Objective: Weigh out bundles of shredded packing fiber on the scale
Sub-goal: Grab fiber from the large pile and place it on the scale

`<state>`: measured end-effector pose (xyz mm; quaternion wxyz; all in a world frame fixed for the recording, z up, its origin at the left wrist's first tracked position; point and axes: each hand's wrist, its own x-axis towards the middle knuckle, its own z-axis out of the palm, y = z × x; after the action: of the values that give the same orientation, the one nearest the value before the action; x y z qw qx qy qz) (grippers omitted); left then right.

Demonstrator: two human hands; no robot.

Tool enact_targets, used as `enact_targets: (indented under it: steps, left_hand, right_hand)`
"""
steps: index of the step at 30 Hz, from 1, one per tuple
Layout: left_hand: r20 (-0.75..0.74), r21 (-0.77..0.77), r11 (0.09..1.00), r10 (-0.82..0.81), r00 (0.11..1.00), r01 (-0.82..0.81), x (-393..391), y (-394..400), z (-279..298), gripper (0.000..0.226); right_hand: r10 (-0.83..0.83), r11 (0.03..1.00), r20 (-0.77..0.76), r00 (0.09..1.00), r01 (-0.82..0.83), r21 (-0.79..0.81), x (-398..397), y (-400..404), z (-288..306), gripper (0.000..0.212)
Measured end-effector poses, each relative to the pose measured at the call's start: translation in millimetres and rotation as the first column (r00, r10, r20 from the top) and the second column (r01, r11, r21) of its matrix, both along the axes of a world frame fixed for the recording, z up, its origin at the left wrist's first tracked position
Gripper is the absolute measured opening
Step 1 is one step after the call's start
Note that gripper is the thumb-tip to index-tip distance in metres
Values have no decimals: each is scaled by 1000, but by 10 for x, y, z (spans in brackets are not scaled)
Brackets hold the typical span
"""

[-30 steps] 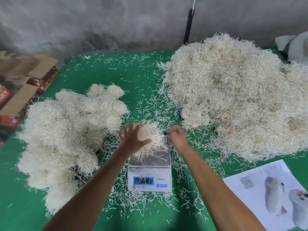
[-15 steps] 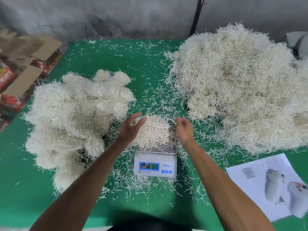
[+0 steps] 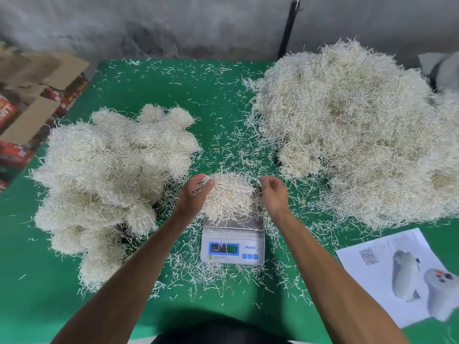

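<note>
A small white digital scale [image 3: 232,247] stands in the middle of the green table [image 3: 173,90], its blue display lit. A bundle of cream shredded fiber [image 3: 229,194] rests on its metal pan. My left hand [image 3: 192,194] is at the bundle's left side, fingers spread and touching the strands. My right hand [image 3: 273,194] hovers just off its right side, fingers loosely curled, holding nothing. A big loose heap of fiber [image 3: 360,130] fills the right of the table. A pile of rounded fiber bundles [image 3: 109,175] lies on the left.
Stray fiber shreds lie scattered around the scale and across the table. A printed sheet [image 3: 397,271] with pictures lies at the front right. Cardboard boxes [image 3: 29,103] stand off the table's left edge. A grey wall with a black pole [image 3: 288,28] is behind.
My left hand has slid off the top of the bundle to its left side. My right hand has drawn back slightly from the bundle. The view has shifted.
</note>
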<state>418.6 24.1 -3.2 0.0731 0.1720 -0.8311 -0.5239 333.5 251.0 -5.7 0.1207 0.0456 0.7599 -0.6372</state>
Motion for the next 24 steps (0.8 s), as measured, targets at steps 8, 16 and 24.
enact_targets:
  steps: [8, 16, 24]
  left_hand:
    - [48, 37, 999, 12, 999, -14, -32, -73, -37, 67]
    - [210, -446, 861, -167, 963, 246, -174, 158, -56, 110]
    - [196, -314, 923, -164, 967, 220, -357, 328, -102, 80]
  right_hand:
    - [46, 998, -12, 999, -46, 38, -37, -125, -17, 13]
    - [480, 781, -165, 861, -335, 527, 65, -227, 87, 63]
    - [539, 788, -172, 824, -422, 449, -164, -332, 540, 15]
